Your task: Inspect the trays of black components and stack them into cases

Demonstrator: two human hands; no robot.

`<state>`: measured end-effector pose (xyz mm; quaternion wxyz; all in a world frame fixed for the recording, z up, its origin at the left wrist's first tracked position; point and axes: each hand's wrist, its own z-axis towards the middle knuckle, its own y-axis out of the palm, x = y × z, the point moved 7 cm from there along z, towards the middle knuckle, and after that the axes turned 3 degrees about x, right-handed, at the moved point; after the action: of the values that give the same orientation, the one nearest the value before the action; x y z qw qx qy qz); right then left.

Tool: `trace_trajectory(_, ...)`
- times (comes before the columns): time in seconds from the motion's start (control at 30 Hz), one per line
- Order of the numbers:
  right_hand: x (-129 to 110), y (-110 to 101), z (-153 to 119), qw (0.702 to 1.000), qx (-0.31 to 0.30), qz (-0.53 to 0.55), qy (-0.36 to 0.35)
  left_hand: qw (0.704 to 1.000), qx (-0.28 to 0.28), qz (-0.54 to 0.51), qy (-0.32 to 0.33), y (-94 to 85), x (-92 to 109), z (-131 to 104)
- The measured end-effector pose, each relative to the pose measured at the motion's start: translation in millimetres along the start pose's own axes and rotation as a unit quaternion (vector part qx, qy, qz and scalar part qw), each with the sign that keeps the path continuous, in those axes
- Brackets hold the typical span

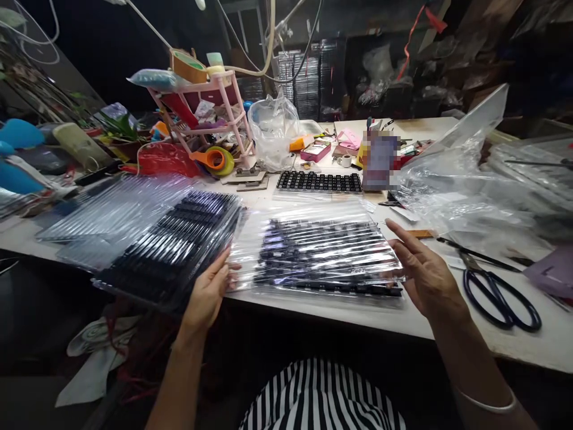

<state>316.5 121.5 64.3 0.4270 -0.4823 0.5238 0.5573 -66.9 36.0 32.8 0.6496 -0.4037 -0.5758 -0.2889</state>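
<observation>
A clear ribbed plastic tray lies tilted in front of me, over rows of small black parts at the table's front edge. My left hand pinches its left edge, thumb on top. At the right edge, my right hand has its fingers against the plastic, the index finger stretched out and some fingertips seen through it. Whether the black parts sit in this tray or in one beneath it, I cannot tell. Close to my left hand is a stack of trays filled with black parts.
Empty clear trays lie further left. Another tray of black parts sits behind. Large scissors rest at the right, near crumpled clear plastic bags. A pink shelf rack and a red dustpan-like scoop stand back left.
</observation>
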Motion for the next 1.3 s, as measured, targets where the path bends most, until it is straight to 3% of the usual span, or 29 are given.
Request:
trace_trajectory(0.1, 11, -17, -4, 0.996, 0.053, -0.025, 0.060, 0.993, -0.015, 0.103, 0.054, 12.4, -4, 5)
trace_trajectory(0.33, 32, -54, -25, 0.987, 0.088, -0.068, 0.117, 0.982, -0.088, 0.138, 0.097, 42.4, 5, 12)
trace_trajectory(0.57, 42, -79, -16, 0.956, 0.125, -0.260, 0.059, 0.977, -0.123, 0.149, 0.087, 66.3, 10, 36)
trace_trajectory(0.77, 37, -70, 20, 0.934, 0.064, -0.352, 0.023, 0.976, -0.142, 0.147, 0.079, 76.8, 11, 58)
trace_trajectory(0.93, 28, -54, 47, 0.919, 0.045, -0.393, -0.008, 0.977, -0.134, 0.144, 0.088, 78.9, 7, 60)
trace_trajectory(1.13, 22, -46, 51, 0.908, 0.048, -0.416, -0.029, 0.970, -0.119, 0.156, 0.143, 84.4, 7, 63)
trace_trajectory(1.3, 17, -48, 49, 0.931, 0.063, -0.359, -0.032, 0.964, -0.157, 0.167, 0.135, 92.4, 6, 72)
